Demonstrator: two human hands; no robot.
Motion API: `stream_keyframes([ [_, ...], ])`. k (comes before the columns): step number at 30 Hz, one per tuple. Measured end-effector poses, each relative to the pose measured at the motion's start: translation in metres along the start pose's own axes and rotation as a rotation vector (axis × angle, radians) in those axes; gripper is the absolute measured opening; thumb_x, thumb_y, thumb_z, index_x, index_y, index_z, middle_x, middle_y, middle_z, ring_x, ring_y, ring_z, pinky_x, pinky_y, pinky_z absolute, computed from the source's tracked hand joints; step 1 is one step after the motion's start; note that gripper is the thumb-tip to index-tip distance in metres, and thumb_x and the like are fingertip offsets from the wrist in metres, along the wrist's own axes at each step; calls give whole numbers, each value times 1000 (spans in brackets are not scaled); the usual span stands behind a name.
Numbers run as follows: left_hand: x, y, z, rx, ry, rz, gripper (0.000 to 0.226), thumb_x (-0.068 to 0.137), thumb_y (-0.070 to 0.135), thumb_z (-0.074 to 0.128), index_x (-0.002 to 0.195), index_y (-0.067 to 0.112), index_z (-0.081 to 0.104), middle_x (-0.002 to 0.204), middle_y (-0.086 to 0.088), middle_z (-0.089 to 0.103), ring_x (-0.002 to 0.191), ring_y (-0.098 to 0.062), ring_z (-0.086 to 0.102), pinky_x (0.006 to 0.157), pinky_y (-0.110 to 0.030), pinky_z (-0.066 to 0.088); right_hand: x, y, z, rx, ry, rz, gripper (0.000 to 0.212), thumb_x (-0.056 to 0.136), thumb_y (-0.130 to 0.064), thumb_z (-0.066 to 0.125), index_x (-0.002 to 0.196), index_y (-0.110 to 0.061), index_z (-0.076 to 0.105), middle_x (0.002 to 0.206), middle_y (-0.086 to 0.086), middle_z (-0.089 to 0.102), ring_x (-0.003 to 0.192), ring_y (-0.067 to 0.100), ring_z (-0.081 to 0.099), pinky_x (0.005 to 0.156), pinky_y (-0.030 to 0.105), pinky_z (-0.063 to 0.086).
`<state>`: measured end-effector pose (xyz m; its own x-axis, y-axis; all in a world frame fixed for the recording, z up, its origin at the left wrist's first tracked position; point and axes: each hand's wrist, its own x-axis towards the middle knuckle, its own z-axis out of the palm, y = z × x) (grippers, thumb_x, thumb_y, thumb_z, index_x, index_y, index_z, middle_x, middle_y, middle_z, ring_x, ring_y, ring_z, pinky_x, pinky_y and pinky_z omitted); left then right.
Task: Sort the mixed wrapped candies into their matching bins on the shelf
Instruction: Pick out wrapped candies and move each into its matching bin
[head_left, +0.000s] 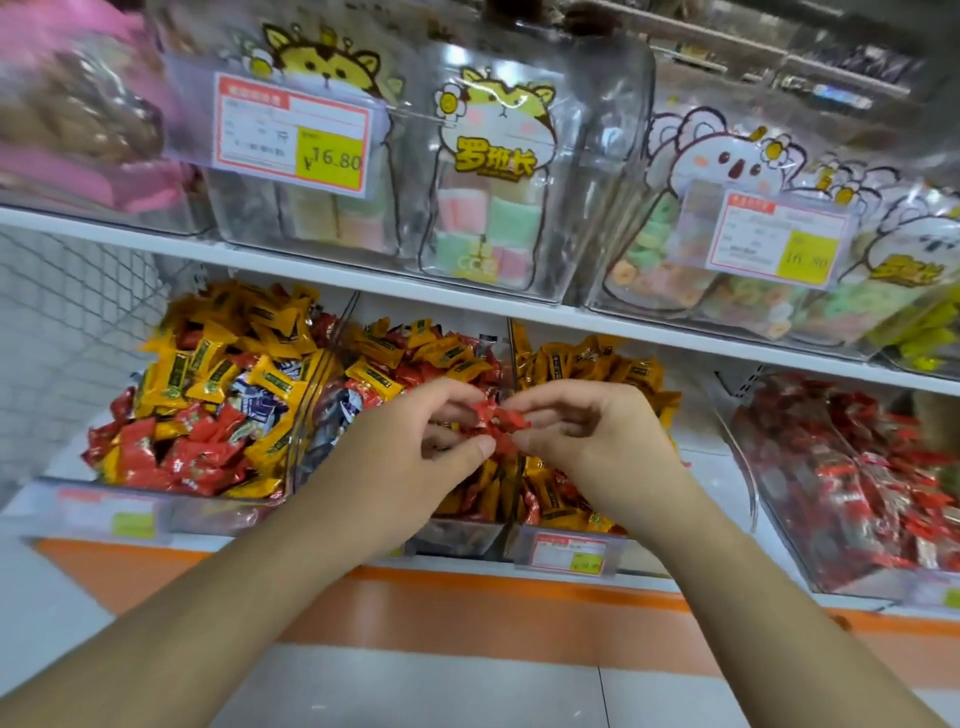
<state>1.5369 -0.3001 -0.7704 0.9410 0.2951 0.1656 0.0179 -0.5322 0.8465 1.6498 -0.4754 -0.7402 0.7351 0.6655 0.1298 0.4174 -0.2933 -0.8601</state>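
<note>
Two hands are meeting over the middle of the lower shelf, and I am watching both of them working one small cluster of red candies (496, 422) between them. My left hand (415, 447) is pinching the cluster from its left side, thumb below and curled fingers above; my right hand (587, 431) is gripping the same cluster from its right side, fingers bent round the far end. I am not making out whether this is one wrapper or several bunched together, since the frame is blurring there.

Where it is sitting matters most. The cluster is hovering above the seam between the middle mixed bin (447, 535) and the yellow-candy bin (576, 540), with its long axis running roughly left to right, from one hand to the other. The bin holding mostly red wrappers (852, 499) is lying well off to the right, so I am judging the right hand to be the nearer one for carrying it there, with the left hand letting go first. The leftmost bin (171, 499) is still mixing red, yellow and dark blue pieces, so I am reckoning plenty of sorting is remaining.

Above, clear tubs of pastel sweets (483, 228) are standing on the upper shelf (363, 280).
</note>
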Motion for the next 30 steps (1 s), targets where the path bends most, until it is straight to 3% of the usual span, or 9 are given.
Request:
stream_keyframes([
  [4, -3, -5, -20, -91, 63, -65, 29, 89, 32, 80, 113, 46, 70, 99, 25, 73, 92, 7, 70, 83, -20, 57, 5, -15, 30, 38, -43, -21, 22, 85, -5, 81, 100, -20, 80, 89, -3, 79, 87, 13, 75, 82, 27, 61],
  [8, -8, -14, -47, -179, 131, -128, 19, 84, 17, 85, 94, 33, 79, 86, 10, 79, 80, -9, 77, 75, -30, 64, 13, -25, 59, 96, -15, 21, 18, 84, -5, 83, 95, -16, 74, 78, 0, 77, 76, 12, 75, 74, 25, 61],
  [15, -11, -47, -111, 86, 310, -180, 17, 82, 24, 87, 84, 38, 78, 78, 12, 75, 74, -7, 74, 76, -40, 63, 28, -34, 95, 45, -27, 27, 17, 87, -11, 81, 97, -23, 73, 94, -8, 77, 90, 7, 74, 82, 28, 62],
  [18, -13, -63, -140, 301, 392, -264, 15, 83, 35, 85, 92, 38, 73, 90, 17, 73, 84, -4, 69, 81, -38, 60, 30, -29, 96, -19, 2, 14, 16, 91, -10, 77, 95, -25, 74, 92, -9, 75, 89, 6, 72, 82, 23, 61],
  [22, -17, -67, -141, 379, 201, -342, 46, 86, 43, 80, 128, 42, 61, 108, 17, 67, 93, -15, 72, 80, -37, 61, 32, -22, 89, -68, 10, 6, 24, 95, -3, 69, 97, -27, 73, 95, -9, 75, 88, 3, 71, 77, 17, 58],
  [24, -17, -61, -132, 431, 159, -293, 52, 89, 44, 76, 137, 43, 57, 119, 16, 67, 91, -18, 71, 77, -32, 59, 31, -20, 79, -60, 25, 18, 24, 95, -3, 67, 99, -26, 73, 91, -9, 75, 87, 1, 71, 75, 14, 55],
  [26, -15, -51, -120, 437, 139, -193, 52, 91, 45, 74, 140, 44, 55, 142, 19, 57, 105, -14, 65, 93, -30, 53, 31, -18, 64, -45, 53, 18, 23, 95, -4, 68, 101, -26, 73, 91, -8, 75, 89, 2, 70, 76, 14, 54],
  [28, -12, -40, -105, 425, 88, -92, 52, 93, 45, 71, 142, 44, 54, 149, 25, 47, 129, -3, 49, 109, -26, 39, 31, -10, 44, -69, 103, 12, 25, 94, -3, 67, 101, -26, 73, 96, -7, 74, 91, 4, 70, 79, 20, 58],
  [30, -9, -31, -85, 413, 16, -3, 52, 96, 46, 67, 145, 45, 51, 149, 30, 43, 129, 10, 37, 109, -16, 29, 31, 3, 20, -106, 154, 20, 28, 94, 1, 66, 101, -24, 73, 98, -6, 74, 92, 7, 70, 85, 26, 59],
])
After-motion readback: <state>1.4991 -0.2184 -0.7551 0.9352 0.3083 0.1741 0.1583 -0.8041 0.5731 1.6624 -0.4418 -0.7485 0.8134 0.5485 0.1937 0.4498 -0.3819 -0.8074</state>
